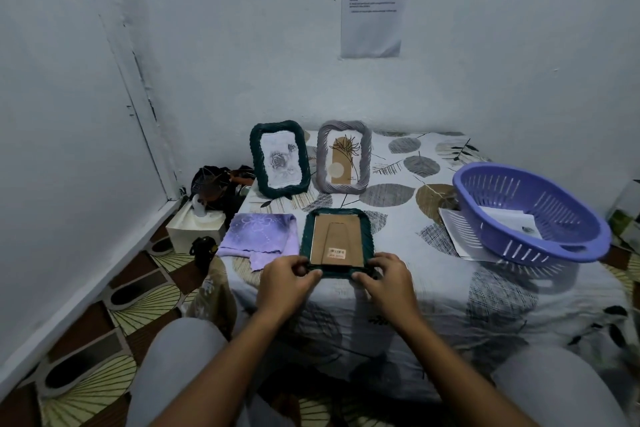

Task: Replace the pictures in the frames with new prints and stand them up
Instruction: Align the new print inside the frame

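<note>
A dark green frame (336,239) lies face down on the leaf-patterned cloth, its brown cardboard back and stand flap up. My left hand (289,279) pinches its near left corner and my right hand (386,279) pinches its near right corner. Behind it two frames stand upright against the wall: a dark green frame (280,159) with a grey rose print and a grey frame (344,157) with a tan plant print. White prints (457,230) lie partly under and inside the purple basket.
A purple plastic basket (530,215) sits at the right of the table (450,274). A purple cloth (259,235) lies left of the flat frame. A tissue box (195,224) and dark objects sit on the floor at the left. My knees flank the table's near edge.
</note>
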### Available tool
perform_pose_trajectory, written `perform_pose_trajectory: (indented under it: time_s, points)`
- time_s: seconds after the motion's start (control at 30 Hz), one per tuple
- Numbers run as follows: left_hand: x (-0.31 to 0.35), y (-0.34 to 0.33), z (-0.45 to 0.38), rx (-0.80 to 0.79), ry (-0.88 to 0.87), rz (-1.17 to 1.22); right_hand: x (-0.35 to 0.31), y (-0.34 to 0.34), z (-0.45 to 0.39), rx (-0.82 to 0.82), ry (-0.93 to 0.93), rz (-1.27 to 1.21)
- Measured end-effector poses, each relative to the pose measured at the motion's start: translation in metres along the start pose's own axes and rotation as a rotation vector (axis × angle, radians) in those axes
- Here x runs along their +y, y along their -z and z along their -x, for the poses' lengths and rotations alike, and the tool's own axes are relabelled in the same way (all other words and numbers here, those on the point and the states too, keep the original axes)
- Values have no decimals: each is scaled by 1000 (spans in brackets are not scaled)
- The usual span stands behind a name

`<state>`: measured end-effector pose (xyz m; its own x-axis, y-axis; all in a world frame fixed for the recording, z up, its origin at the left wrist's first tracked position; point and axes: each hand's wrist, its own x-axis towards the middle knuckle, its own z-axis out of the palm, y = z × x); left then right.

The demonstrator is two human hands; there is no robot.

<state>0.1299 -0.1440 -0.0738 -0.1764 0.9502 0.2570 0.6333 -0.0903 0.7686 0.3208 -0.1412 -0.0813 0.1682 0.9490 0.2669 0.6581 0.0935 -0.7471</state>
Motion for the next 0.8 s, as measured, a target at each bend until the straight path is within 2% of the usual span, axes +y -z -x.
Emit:
perform_pose_trajectory:
  time_s: [0.4,0.8]
  points:
    - [-4,-6,-5,-8,109,21,6,-8,-5,28,-32,-49]
    - [-6,-3,-16,-112,97,10,6,-4,-9,-21,-44,-40]
